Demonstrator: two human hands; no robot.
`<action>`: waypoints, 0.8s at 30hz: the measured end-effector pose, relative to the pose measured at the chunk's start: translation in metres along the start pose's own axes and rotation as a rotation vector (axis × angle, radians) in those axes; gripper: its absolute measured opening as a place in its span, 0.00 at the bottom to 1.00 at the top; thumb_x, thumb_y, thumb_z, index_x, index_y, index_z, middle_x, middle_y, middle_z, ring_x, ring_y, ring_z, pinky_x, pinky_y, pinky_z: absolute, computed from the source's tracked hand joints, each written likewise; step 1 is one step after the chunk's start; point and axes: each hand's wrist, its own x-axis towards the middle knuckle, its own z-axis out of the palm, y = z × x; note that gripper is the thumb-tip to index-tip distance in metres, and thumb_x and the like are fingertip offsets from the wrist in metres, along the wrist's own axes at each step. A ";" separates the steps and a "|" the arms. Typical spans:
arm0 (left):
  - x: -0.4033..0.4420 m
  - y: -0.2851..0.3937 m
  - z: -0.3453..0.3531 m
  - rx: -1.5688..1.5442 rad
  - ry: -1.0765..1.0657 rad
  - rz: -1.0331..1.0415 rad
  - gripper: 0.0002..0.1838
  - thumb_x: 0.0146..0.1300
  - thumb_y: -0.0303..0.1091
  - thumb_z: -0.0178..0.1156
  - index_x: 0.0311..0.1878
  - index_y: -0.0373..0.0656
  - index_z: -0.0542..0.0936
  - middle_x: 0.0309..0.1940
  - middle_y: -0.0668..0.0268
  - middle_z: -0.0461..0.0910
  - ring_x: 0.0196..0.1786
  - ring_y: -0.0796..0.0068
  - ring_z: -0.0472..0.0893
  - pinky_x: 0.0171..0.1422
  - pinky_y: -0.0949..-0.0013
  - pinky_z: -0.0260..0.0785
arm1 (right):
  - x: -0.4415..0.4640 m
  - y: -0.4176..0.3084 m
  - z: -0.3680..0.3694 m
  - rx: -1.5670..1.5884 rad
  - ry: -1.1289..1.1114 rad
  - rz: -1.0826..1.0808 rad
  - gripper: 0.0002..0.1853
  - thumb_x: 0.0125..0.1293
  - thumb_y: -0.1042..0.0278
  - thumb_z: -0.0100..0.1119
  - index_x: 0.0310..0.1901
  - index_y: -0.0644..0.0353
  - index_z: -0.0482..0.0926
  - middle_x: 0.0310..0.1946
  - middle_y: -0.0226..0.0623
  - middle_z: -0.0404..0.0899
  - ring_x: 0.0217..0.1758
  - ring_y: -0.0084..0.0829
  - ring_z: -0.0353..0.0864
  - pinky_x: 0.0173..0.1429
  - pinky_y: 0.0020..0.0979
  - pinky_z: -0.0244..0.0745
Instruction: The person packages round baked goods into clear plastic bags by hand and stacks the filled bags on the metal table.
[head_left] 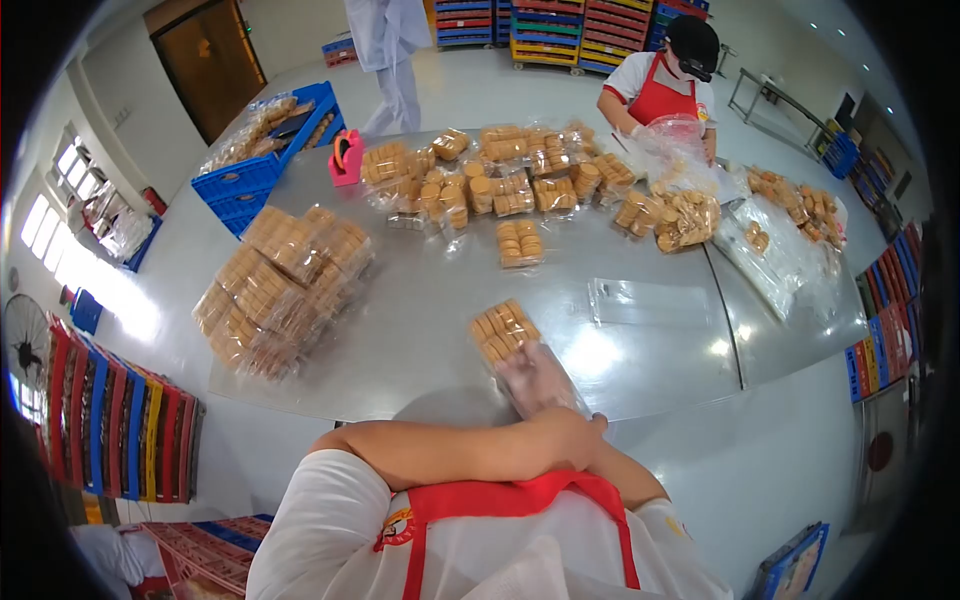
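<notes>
A clear bag of round biscuits [503, 331] lies on the steel table in front of me, its biscuits stacked in rows. My right hand [540, 380], blurred and seemingly under clear plastic, is closed over the near end of this bag. My left forearm crosses in front of my chest, and my left hand [578, 432] is beside my right wrist. Most of its fingers are hidden, so what it holds cannot be made out. Farther up the table is another bag of biscuits [519, 244]. Flat, clear plastic bags [650, 303] lie to the right.
Packed biscuits are piled on the table's left [285, 285]. Many more bags [510, 180] line the far side, near a pink tape dispenser [347, 158] and a blue crate [240, 190]. A co-worker in a red apron [665, 100] handles plastic across the table. Plastic sheets [765, 260] lie right.
</notes>
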 end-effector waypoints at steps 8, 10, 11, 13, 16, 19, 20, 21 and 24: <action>-0.012 -0.024 -0.008 0.131 0.168 0.024 0.35 0.53 0.27 0.63 0.67 0.30 0.69 0.46 0.43 0.83 0.44 0.47 0.85 0.45 0.50 0.77 | 0.047 -0.013 0.050 0.543 -0.052 0.075 0.10 0.77 0.66 0.49 0.50 0.64 0.71 0.36 0.37 0.73 0.38 0.32 0.77 0.49 0.38 0.81; -0.019 -0.045 0.001 0.186 0.322 0.193 0.33 0.52 0.26 0.63 0.65 0.34 0.72 0.56 0.45 0.78 0.48 0.49 0.84 0.48 0.52 0.77 | 0.049 -0.010 0.046 0.341 0.029 0.111 0.08 0.76 0.67 0.50 0.48 0.63 0.73 0.35 0.36 0.74 0.39 0.32 0.78 0.47 0.39 0.79; -0.027 -0.053 0.008 0.210 0.398 0.275 0.33 0.51 0.26 0.63 0.65 0.36 0.73 0.61 0.45 0.75 0.50 0.50 0.83 0.50 0.53 0.76 | 0.045 -0.004 0.041 0.241 0.071 0.133 0.07 0.75 0.68 0.51 0.46 0.63 0.73 0.34 0.35 0.74 0.40 0.33 0.78 0.47 0.39 0.79; -0.043 -0.069 0.023 -0.196 0.654 0.313 0.28 0.53 0.25 0.62 0.61 0.40 0.76 0.66 0.52 0.70 0.58 0.52 0.78 0.57 0.55 0.73 | 0.030 0.001 0.007 -0.488 -0.095 -0.098 0.07 0.74 0.69 0.53 0.43 0.63 0.75 0.34 0.37 0.76 0.40 0.37 0.79 0.46 0.41 0.77; -0.049 -0.118 0.071 -0.627 1.272 -0.018 0.27 0.61 0.31 0.59 0.65 0.39 0.71 0.66 0.52 0.71 0.70 0.56 0.69 0.67 0.56 0.66 | 0.024 0.003 -0.015 -1.019 -0.292 -0.532 0.07 0.72 0.69 0.55 0.38 0.64 0.76 0.34 0.43 0.77 0.39 0.45 0.80 0.46 0.41 0.75; -0.019 -0.177 0.090 -1.221 1.517 -0.291 0.32 0.69 0.38 0.54 0.73 0.37 0.59 0.72 0.50 0.62 0.75 0.59 0.61 0.75 0.60 0.55 | 0.022 -0.006 0.000 -1.059 -0.327 -0.622 0.08 0.72 0.68 0.55 0.40 0.65 0.78 0.38 0.52 0.79 0.40 0.53 0.79 0.45 0.41 0.74; -0.006 -0.189 0.091 -1.265 1.550 -0.317 0.35 0.70 0.40 0.52 0.75 0.35 0.55 0.74 0.49 0.58 0.78 0.59 0.56 0.78 0.61 0.49 | 0.028 -0.005 0.007 -1.013 -0.324 -0.621 0.08 0.71 0.69 0.55 0.43 0.65 0.79 0.39 0.51 0.80 0.40 0.52 0.80 0.45 0.41 0.75; 0.004 -0.196 0.088 -1.309 1.584 -0.341 0.38 0.71 0.41 0.50 0.78 0.34 0.51 0.76 0.48 0.55 0.80 0.58 0.52 0.81 0.61 0.44 | 0.034 -0.003 0.013 -0.968 -0.321 -0.621 0.09 0.71 0.69 0.55 0.45 0.65 0.79 0.40 0.51 0.81 0.39 0.51 0.81 0.44 0.40 0.75; 0.018 -0.164 0.058 -1.407 1.514 -0.236 0.42 0.71 0.44 0.51 0.79 0.34 0.45 0.80 0.47 0.44 0.82 0.53 0.46 0.83 0.60 0.38 | 0.053 0.018 0.012 -1.002 -0.244 -0.501 0.10 0.72 0.69 0.54 0.47 0.66 0.80 0.42 0.51 0.81 0.42 0.47 0.82 0.47 0.39 0.76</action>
